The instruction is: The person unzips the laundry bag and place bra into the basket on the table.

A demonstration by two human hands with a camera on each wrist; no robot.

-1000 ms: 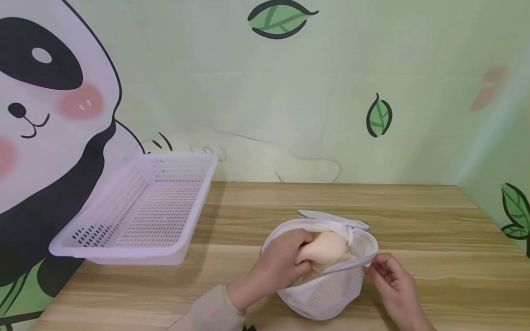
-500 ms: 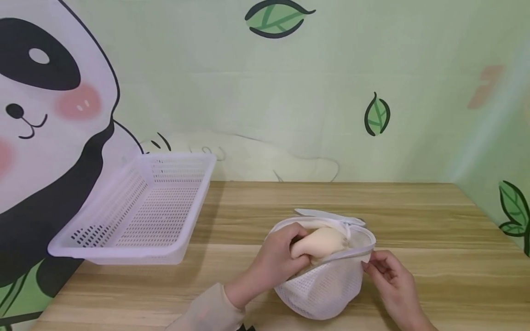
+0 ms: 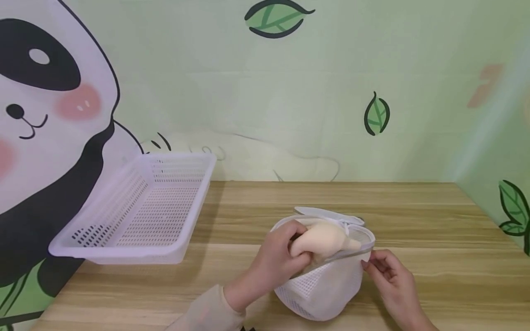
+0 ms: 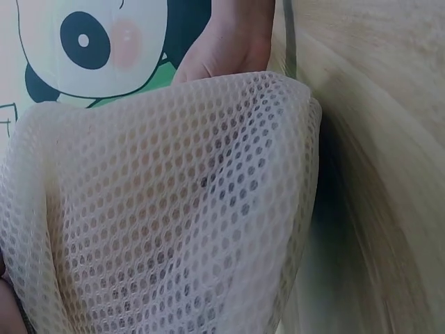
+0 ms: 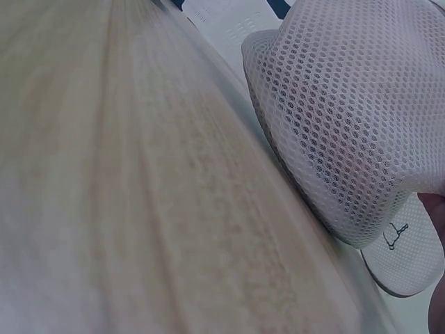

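Observation:
A white mesh laundry bag with a zipped rim stands unzipped on the wooden table. My left hand reaches over its near-left rim and grips a bunched, cream-coloured soft cloth piece in the mouth. What kind of garment this is, I cannot tell. At the bag's right side my right hand pinches the edge just below the rim. The bag's lid flap is folded back behind the opening. Mesh fabric fills much of the left wrist view; the bag's side also shows in the right wrist view.
A white perforated plastic basket stands at the left of the wooden table, with no contents visible. Behind the table hangs a green backdrop printed with a panda and leaves.
My left hand has drawn the cream cloth slightly upward, so more of it shows above the rim, with a narrow end now pointing right. The right hand stays at the bag's edge.

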